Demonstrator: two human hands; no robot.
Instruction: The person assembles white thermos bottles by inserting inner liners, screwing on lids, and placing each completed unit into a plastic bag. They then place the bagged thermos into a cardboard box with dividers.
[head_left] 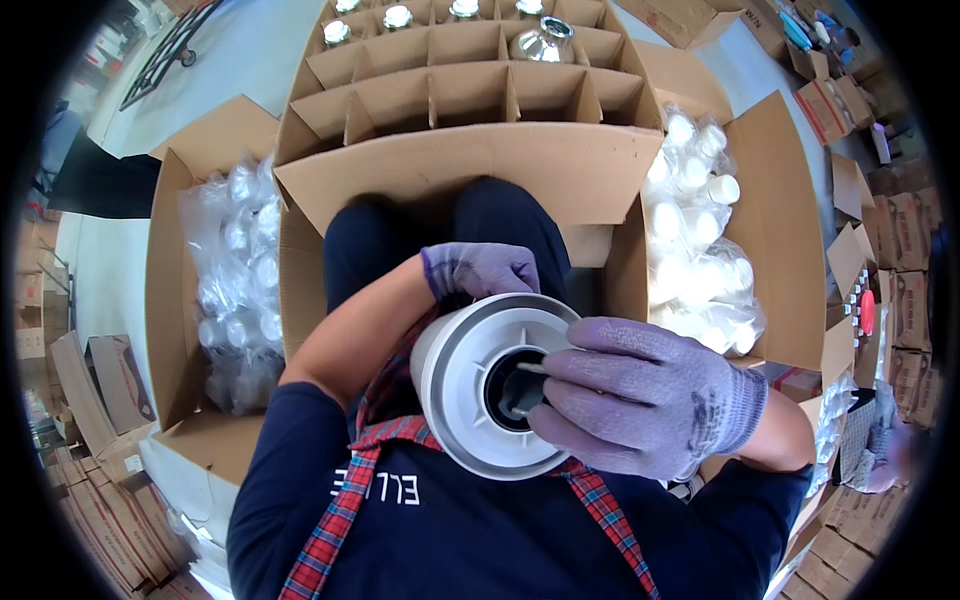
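Observation:
In front of my chest is a grey-white round container (455, 390), its ribbed end facing up, with a dark hole in the middle. My left hand (485, 268), in a purple-grey glove, is curled against its far side; the container hides its fingertips. My right hand (645, 395), gloved alike, lies across the right rim with bent fingers close together. Their tips reach the central hole, where a thin pale tab and a dark inner part show. What they pinch, if anything, I cannot make out.
Beyond my knees stands a divided carton (470, 160), holding a silvery bottle-shaped liner (545, 42) and several silver tops. A carton (178, 290) on the left holds bagged translucent cups; one on the right (790, 240) holds bagged white plastic parts. Stacked boxes (905, 260) line the far right.

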